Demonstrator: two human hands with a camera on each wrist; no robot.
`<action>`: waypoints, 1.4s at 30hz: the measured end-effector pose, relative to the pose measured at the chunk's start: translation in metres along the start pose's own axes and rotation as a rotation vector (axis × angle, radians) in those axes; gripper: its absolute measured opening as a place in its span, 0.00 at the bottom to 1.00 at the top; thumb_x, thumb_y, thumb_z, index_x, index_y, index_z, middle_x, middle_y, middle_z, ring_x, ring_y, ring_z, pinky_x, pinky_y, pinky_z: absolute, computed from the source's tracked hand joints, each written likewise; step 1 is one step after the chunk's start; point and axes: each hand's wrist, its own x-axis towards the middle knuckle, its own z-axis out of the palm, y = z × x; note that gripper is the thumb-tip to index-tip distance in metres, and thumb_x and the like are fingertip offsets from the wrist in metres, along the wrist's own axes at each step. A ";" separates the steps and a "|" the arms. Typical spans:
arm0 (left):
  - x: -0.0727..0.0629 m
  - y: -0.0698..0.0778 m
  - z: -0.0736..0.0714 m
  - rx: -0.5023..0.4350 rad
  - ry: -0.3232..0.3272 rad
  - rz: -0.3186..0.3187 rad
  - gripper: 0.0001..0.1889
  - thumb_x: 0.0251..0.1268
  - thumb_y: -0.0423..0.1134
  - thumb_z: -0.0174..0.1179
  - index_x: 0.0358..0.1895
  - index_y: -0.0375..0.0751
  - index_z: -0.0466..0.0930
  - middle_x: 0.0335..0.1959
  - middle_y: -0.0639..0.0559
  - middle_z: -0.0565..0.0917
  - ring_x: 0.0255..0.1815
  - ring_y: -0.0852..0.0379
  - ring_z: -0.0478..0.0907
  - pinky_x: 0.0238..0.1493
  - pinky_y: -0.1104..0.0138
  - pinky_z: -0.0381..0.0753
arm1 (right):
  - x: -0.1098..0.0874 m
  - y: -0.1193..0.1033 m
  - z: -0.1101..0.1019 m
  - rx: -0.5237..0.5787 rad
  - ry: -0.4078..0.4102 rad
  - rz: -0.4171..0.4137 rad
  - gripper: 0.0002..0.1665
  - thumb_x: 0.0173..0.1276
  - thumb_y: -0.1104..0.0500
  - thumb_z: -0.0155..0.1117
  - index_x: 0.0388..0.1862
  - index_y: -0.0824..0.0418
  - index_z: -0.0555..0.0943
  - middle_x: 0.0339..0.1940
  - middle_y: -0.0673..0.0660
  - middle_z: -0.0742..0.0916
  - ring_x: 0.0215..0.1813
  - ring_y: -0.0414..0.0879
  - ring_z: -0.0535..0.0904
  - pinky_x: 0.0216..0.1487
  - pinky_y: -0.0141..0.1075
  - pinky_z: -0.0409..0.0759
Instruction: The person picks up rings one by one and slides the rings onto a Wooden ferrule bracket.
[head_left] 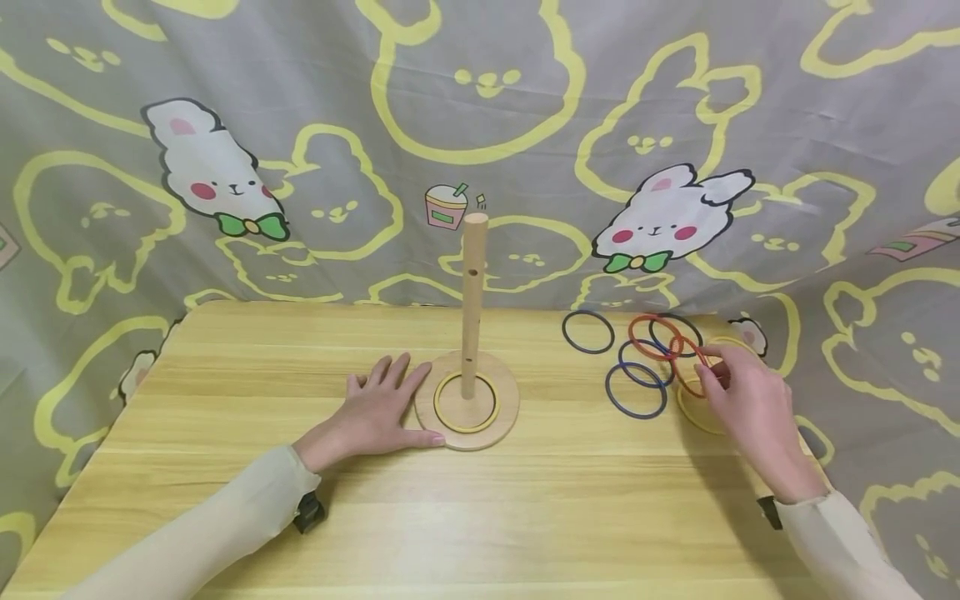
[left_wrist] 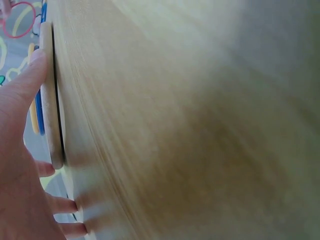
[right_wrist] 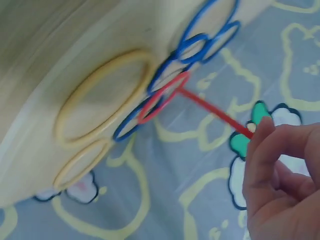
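My right hand (head_left: 750,404) pinches a red ring (right_wrist: 215,111) between thumb and finger; the ring is tilted up above the other rings. Spread flat, my left hand (head_left: 378,414) touches the left edge of a round wooden base (head_left: 506,417), its thumb on the front rim. From that base rises an upright wooden peg (head_left: 472,317). Around the peg's foot lies a yellow ring (head_left: 467,431), with a blue ring (left_wrist: 38,117) under it in the left wrist view.
Right of the base lie several blue rings (head_left: 636,417), another red ring (head_left: 632,337) overlapping them, and yellow rings (right_wrist: 60,131) partly behind my right hand. A separate dark blue ring (head_left: 588,353) lies near the back edge. A patterned curtain (head_left: 322,75) hangs behind the table.
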 end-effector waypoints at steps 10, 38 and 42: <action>-0.004 0.010 -0.012 0.011 -0.032 -0.004 0.63 0.61 0.81 0.65 0.89 0.44 0.56 0.86 0.28 0.55 0.83 0.22 0.52 0.61 0.27 0.60 | 0.001 -0.052 -0.008 0.280 0.028 -0.129 0.18 0.69 0.74 0.77 0.56 0.64 0.90 0.31 0.49 0.88 0.27 0.31 0.82 0.32 0.20 0.75; -0.004 0.011 -0.014 0.008 -0.038 -0.007 0.63 0.61 0.82 0.63 0.89 0.43 0.56 0.85 0.27 0.55 0.83 0.21 0.51 0.62 0.27 0.60 | 0.059 -0.190 -0.037 0.858 -0.157 -0.067 0.23 0.81 0.64 0.69 0.71 0.51 0.87 0.34 0.59 0.86 0.27 0.47 0.79 0.25 0.33 0.78; -0.005 0.011 -0.015 0.010 -0.040 -0.007 0.63 0.61 0.82 0.63 0.89 0.44 0.56 0.86 0.27 0.55 0.83 0.21 0.51 0.62 0.27 0.60 | 0.072 -0.210 -0.039 0.999 -0.143 -0.061 0.21 0.80 0.63 0.71 0.69 0.55 0.88 0.33 0.62 0.85 0.25 0.48 0.77 0.25 0.32 0.76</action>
